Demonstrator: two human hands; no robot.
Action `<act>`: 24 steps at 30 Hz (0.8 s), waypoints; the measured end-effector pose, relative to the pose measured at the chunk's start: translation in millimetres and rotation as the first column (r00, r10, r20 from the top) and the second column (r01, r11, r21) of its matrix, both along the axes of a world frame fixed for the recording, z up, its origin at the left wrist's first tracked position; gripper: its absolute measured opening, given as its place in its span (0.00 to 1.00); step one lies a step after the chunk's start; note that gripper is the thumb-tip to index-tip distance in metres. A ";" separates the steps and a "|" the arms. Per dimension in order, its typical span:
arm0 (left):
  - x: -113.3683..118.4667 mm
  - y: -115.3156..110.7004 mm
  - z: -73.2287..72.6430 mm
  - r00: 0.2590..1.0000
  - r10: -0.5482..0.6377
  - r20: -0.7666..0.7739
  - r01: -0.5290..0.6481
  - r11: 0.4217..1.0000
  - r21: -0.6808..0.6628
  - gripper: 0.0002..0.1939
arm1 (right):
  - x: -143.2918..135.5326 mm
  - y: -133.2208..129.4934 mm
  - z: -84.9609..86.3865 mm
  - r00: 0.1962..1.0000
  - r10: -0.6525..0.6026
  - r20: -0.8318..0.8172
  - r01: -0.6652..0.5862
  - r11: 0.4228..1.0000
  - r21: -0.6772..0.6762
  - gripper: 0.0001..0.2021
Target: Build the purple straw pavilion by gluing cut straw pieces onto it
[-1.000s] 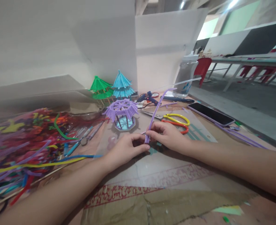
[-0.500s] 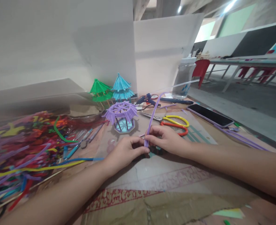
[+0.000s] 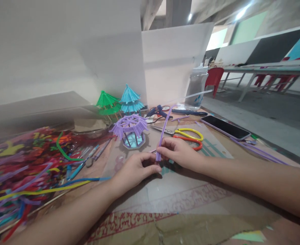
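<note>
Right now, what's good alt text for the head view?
A bare right hand pinches a long purple fuzzy stem, left hand at its lower end. Beyond are a purple-roofed model pavilion and scissors with yellow and orange handles.

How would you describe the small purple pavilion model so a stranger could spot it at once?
Find the tall pale panels. Before them stand a green tiered model and a light blue tiered model; in front of both is the small purple pavilion model with fringed roof and dark posts. Unlike its peaked neighbours, its roof has an open, spoked top.
</note>
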State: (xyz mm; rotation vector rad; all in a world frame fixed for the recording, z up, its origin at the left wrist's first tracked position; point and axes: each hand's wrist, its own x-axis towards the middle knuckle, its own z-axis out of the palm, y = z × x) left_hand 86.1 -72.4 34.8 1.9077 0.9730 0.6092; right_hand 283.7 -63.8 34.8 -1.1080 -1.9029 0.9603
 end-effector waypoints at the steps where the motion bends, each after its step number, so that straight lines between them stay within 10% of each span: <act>1: 0.6 -0.3 0.5 1.000 -0.006 -0.010 0.006 1.000 0.020 0.04 | 0.0 0.8 -0.3 1.000 0.002 -0.025 -0.002 1.000 -0.020 0.10; 24: -0.9 -0.1 -4.9 0.998 0.048 -0.039 -0.044 0.994 0.098 0.09 | -2.6 -5.3 3.4 0.999 0.031 0.034 -0.031 0.999 -0.015 0.10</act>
